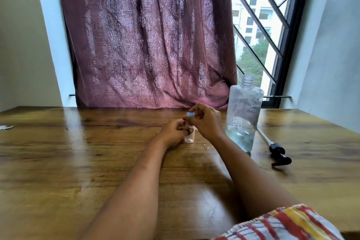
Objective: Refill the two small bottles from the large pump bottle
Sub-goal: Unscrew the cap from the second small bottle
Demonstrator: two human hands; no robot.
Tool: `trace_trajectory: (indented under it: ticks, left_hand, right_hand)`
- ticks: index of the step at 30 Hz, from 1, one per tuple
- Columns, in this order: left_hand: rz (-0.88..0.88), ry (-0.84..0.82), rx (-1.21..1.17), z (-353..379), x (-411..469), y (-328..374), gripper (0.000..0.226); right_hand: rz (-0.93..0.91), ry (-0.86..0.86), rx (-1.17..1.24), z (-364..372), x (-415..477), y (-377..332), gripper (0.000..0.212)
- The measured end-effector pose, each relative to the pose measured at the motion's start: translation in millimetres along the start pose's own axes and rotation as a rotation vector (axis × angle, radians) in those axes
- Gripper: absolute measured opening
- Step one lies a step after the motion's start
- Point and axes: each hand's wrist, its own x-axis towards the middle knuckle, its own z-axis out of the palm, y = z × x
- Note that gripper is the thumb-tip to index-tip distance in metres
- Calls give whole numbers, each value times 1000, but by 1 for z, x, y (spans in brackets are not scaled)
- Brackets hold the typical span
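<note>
On the desk [97, 161], left fingers [183, 128] hold a small bottle [189, 138], right fingers [194, 116] pinch its cap [190, 114]; filling not finished.

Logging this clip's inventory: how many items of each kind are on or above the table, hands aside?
Large bottle, open, pump off: 1
Small bottle visible, in the left hand grip: 1
Blue cap, at the right hand fingertips: 1
Pump head with tube, lying on the table: 1
Total: 4. A second small bottle is not clearly visible.
</note>
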Motion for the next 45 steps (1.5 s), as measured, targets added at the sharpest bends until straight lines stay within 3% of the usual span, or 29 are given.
trace_trajectory:
  ticks: [5, 13, 17, 19, 24, 30, 36, 41, 45]
  left_hand:
    - [-11, -33, -50, 0, 0, -1, 17]
    - [-37, -63, -22, -1, 0, -2, 31]
    - [-47, -55, -9, -2, -1, -4, 26]
    - [-44, -58, -2, -1, 0, -3, 26]
    - [-53, -53, -24, -1, 0, -3, 31]
    - [-48, -69, -32, -2, -3, 1, 38]
    - [-77, -34, 12, -2, -6, 3, 25]
    - [-78, -36, 23, -2, -7, 4, 34]
    - [-70, -39, -13, 0, -6, 4, 32]
  right_hand:
    - [-22, -60, 1, -1, 6, 1, 21]
    - [-59, -202, 98, -9, 10, 7, 22]
    - [29, -259, 307, -14, 8, 7, 46]
    - [39, -207, 294, -14, 7, 5, 52]
    - [-40, -44, -56, -5, 8, 7, 40]
    - [33, -129, 46, -6, 9, 7, 28]
    - [107, -228, 265, -9, 4, 3, 28]
    - [-31, -67, -30, 1, 4, 4, 29]
    - [-29, -72, -53, -1, 6, 7, 19]
